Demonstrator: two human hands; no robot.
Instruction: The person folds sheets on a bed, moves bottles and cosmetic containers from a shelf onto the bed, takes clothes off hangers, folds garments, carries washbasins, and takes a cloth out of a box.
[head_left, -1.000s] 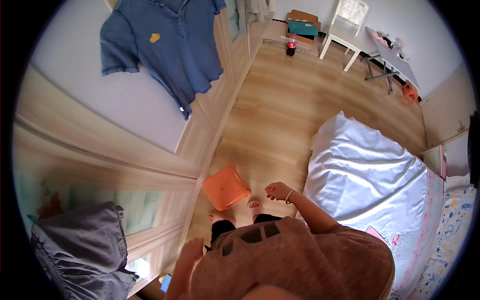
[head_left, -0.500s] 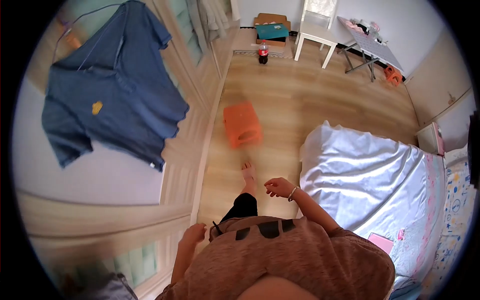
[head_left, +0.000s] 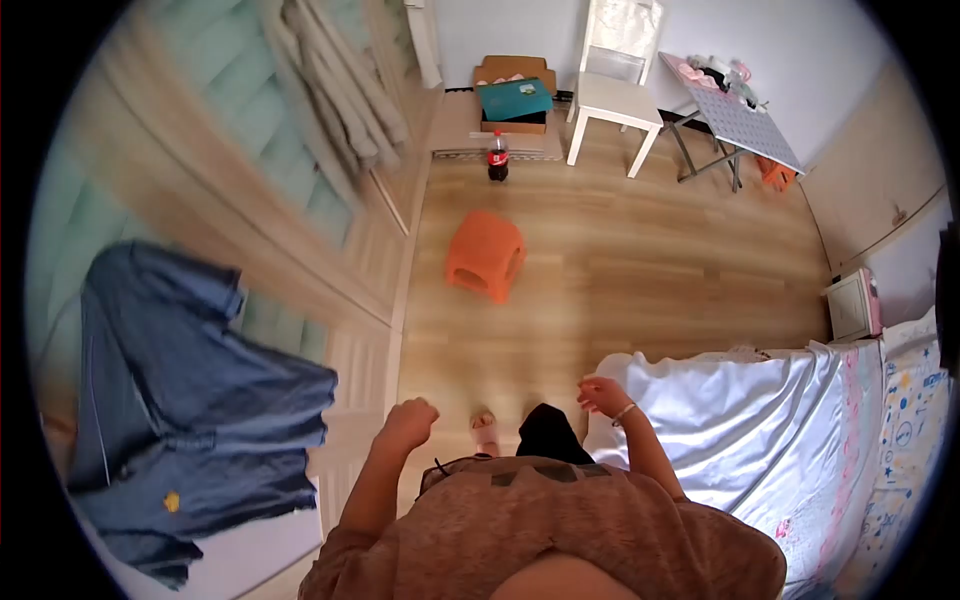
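Observation:
My left hand [head_left: 410,422] hangs beside the wardrobe at hip height, its fingers curled in with nothing seen in them. On the other side, my right hand [head_left: 605,396], with a pale bracelet at the wrist, is held over the near corner of the bed; its fingers are loosely bent and apart, holding nothing. An orange plastic stool [head_left: 485,250] stands on the wooden floor in front of me, out of reach of both hands. To my left a blue short-sleeved shirt [head_left: 205,400] hangs by the wardrobe, apart from my left hand.
The bed [head_left: 720,420] with a shiny white cover lies at right. Along the far wall are a cola bottle [head_left: 498,160], a box with a teal lid [head_left: 515,100], a white chair [head_left: 618,95] and a folding table [head_left: 740,110]. Wardrobe doors [head_left: 365,260] run along the left.
I have stepped forward: the shirt and bed have shifted down in view, and the far furniture appears lower. My left hand has come up and forward. Both hands still hold nothing visible.

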